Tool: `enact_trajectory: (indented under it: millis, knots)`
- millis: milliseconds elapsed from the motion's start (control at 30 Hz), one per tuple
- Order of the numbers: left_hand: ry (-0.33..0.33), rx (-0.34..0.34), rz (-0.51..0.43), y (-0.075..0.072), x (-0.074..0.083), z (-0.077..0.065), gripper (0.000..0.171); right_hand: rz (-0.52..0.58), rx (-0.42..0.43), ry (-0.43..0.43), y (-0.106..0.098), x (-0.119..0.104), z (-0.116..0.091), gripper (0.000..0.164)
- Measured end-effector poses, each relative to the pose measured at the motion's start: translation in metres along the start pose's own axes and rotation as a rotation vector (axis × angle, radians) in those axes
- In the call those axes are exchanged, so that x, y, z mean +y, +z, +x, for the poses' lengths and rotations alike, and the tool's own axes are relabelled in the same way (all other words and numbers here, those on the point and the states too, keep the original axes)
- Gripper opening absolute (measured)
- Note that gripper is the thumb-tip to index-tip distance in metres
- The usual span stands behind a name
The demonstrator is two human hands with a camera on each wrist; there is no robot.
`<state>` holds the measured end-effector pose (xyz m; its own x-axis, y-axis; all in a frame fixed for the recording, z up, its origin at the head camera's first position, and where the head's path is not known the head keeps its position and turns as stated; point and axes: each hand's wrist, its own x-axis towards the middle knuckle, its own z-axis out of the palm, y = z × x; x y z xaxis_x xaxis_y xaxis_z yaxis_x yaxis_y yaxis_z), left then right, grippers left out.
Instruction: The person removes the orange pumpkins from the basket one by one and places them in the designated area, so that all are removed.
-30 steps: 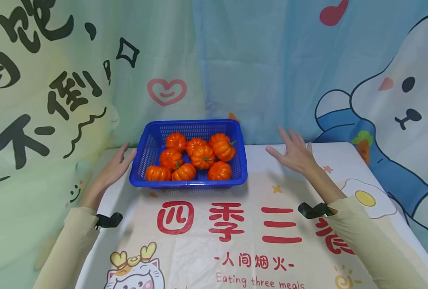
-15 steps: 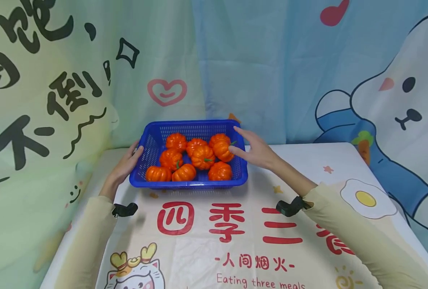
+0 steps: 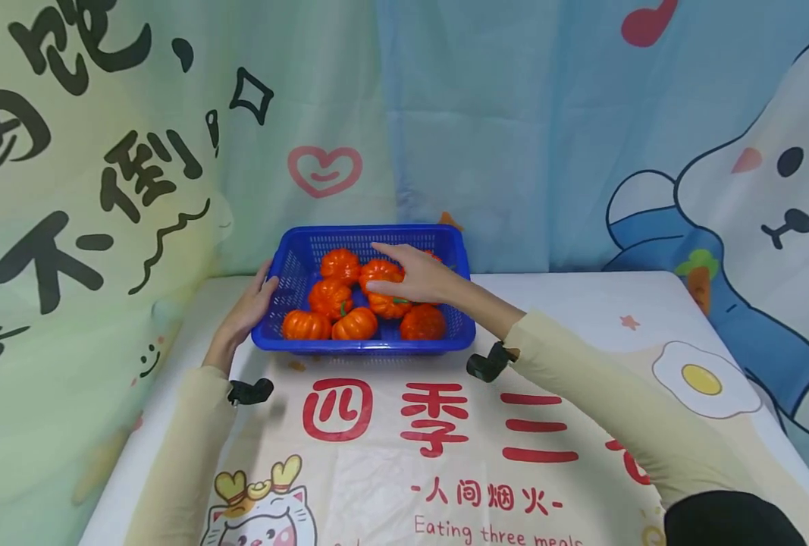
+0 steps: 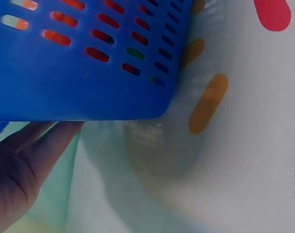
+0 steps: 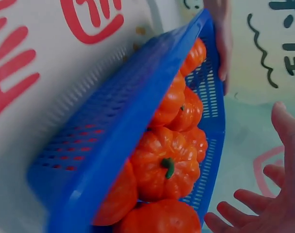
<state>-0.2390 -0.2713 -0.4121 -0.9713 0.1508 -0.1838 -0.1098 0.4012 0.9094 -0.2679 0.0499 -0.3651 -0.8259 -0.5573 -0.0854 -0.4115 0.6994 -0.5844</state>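
Note:
A blue plastic basket (image 3: pixel 363 346) with slotted walls holds several small orange pumpkins (image 3: pixel 355 324), some with green stems. At its left end, my left hand (image 3: pixel 247 311) touches the outer wall with extended fingers. The left wrist view shows those fingers (image 4: pixel 52 143) against the basket wall (image 4: pixel 79 92). My right hand (image 3: pixel 421 277) is spread over the basket's right half, thumb and fingers apart, hiding some pumpkins from the head view. It holds nothing; in the right wrist view the spread hand (image 5: pixel 278 199) is beside a green-stemmed pumpkin (image 5: pixel 159 153).
A white table with a printed cloth (image 3: pixel 377 470) extends in front of the basket. Close behind stands a pale blue curtain (image 3: pixel 500 152) with cartoon prints. A dark rounded object (image 3: pixel 732 519) overlaps the right sleeve at the bottom edge.
My right hand has swung left from beside the basket to above the pumpkins. My left hand has moved in to the basket's left wall. The head view has shifted slightly.

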Motion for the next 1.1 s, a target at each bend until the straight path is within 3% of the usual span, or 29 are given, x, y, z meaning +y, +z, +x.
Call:
enact_trajectory:
  millis: [167,467,767,1100]
  knots:
    - [-0.001,0.011,0.027,0.000,0.001,0.001,0.060,-0.037,-0.065,-0.006,0.005,-0.006,0.029,0.080]
    - [-0.005,-0.004,0.011,-0.003,0.000,0.001,0.061,-0.128,-0.228,-0.169,0.021,-0.016,0.069,0.069]
    - [0.000,-0.008,-0.005,-0.005,-0.009,0.006,0.061,-0.184,-0.352,-0.162,0.048,-0.034,0.094,0.061]
    - [0.007,-0.022,-0.014,-0.003,-0.001,0.003,0.061,-0.300,-0.403,-0.139,0.060,-0.040,0.105,0.062]
